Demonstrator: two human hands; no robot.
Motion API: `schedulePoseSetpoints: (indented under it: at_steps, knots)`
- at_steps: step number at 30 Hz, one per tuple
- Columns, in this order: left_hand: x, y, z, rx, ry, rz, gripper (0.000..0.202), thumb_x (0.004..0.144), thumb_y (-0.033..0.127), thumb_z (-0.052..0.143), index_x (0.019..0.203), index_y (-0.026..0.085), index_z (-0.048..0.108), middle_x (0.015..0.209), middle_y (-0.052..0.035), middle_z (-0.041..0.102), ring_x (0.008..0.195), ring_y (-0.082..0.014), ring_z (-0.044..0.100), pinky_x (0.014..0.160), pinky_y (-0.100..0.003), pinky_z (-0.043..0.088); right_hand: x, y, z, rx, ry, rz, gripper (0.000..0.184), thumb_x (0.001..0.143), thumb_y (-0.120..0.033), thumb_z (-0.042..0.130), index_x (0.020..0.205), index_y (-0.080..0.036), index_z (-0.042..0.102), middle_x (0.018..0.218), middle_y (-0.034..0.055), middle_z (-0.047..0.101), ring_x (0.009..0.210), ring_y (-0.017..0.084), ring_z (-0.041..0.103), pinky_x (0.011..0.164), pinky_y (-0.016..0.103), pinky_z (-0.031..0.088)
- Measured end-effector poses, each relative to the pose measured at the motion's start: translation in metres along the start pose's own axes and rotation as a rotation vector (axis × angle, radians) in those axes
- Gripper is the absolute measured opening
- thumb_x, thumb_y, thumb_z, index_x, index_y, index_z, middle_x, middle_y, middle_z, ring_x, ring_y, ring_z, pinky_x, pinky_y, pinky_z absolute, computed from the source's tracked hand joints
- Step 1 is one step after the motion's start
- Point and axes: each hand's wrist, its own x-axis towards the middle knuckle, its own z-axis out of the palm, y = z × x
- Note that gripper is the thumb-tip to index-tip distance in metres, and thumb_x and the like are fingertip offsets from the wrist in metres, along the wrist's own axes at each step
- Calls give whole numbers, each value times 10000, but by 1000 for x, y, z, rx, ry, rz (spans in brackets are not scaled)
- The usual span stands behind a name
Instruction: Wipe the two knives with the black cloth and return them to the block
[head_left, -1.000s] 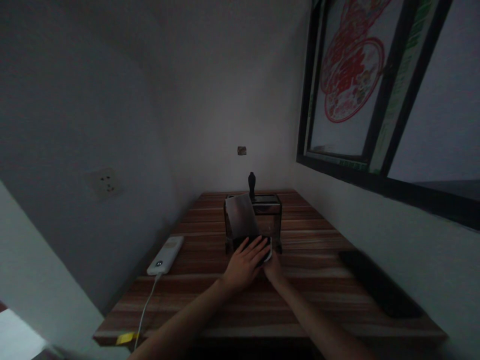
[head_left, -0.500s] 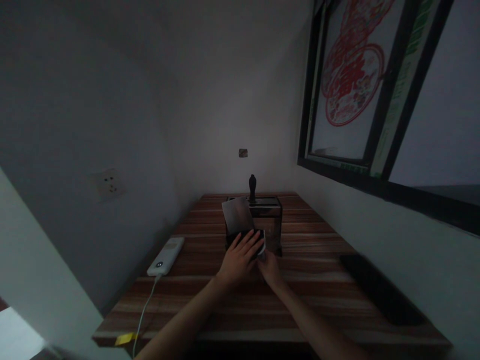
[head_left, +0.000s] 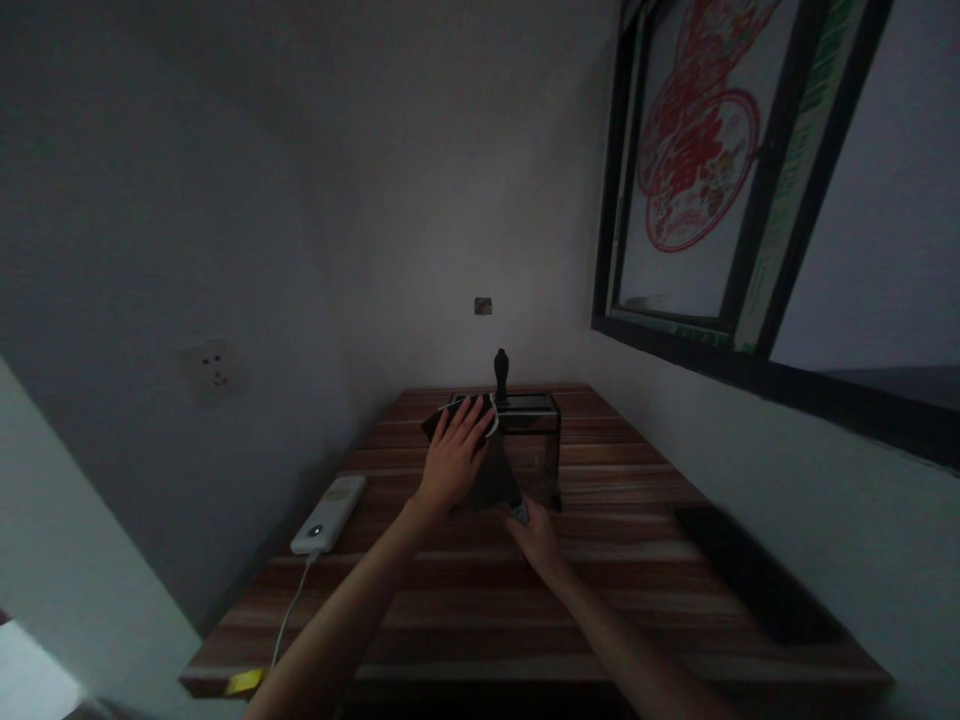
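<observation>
My right hand [head_left: 541,540] is closed round the handle of a broad-bladed cleaver [head_left: 493,480], whose dark, wide blade points away from me and to the left. Over the far end of the blade lies a black cloth [head_left: 432,424] with a pale edge. My left hand [head_left: 454,465] presses that cloth against the blade, fingers stretched over it. Just behind stands a dark-framed knife rack [head_left: 556,445] with see-through sides. A dark knife handle [head_left: 502,370] sticks up from its top. The far end of the blade is hidden by the cloth.
On the striped wooden table [head_left: 615,590], a white power bank [head_left: 330,515] with a cable lies at left. A flat black object [head_left: 757,575] rests along the right edge. Yellow tape [head_left: 244,682] marks the front left corner. Walls and a window frame [head_left: 675,350] enclose the table.
My left hand and the black cloth have slid forward and left along the blade, from near the handle to its far end. The blade near the handle now shows.
</observation>
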Motion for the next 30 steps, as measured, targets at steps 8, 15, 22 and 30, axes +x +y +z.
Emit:
schedulePoseSetpoints:
  at_steps: [8,15,22,30]
  knots:
    - [22,-9,-7,10,35,-36,471,888,275,319,1351,261,236,1432,-3,220,1329,-173,135,1085,-437,146,1,11,1,-24,10,0,248,685,-354,536,764,-126,592,569,-12,530,527,123,464,481,205,369]
    - [13,-2,-3,-26,90,-93,486,890,252,305,1364,246,199,1433,-22,218,1330,-183,129,1080,-463,140,0,6,0,-32,-11,11,219,693,-344,539,731,-132,579,545,-25,497,510,114,438,466,202,348]
    - [-15,15,12,-32,-10,-6,509,875,246,344,1364,244,204,1428,-21,230,1327,-188,144,1080,-454,142,1,6,-1,16,-1,-23,220,696,-287,520,815,-126,610,616,0,581,568,140,509,518,221,403]
    - [-70,31,33,-102,-161,325,497,869,278,364,1349,229,241,1395,-17,314,1316,-154,188,1071,-397,173,0,17,0,140,18,-41,222,689,-264,504,822,-131,622,736,69,668,684,194,610,616,286,485]
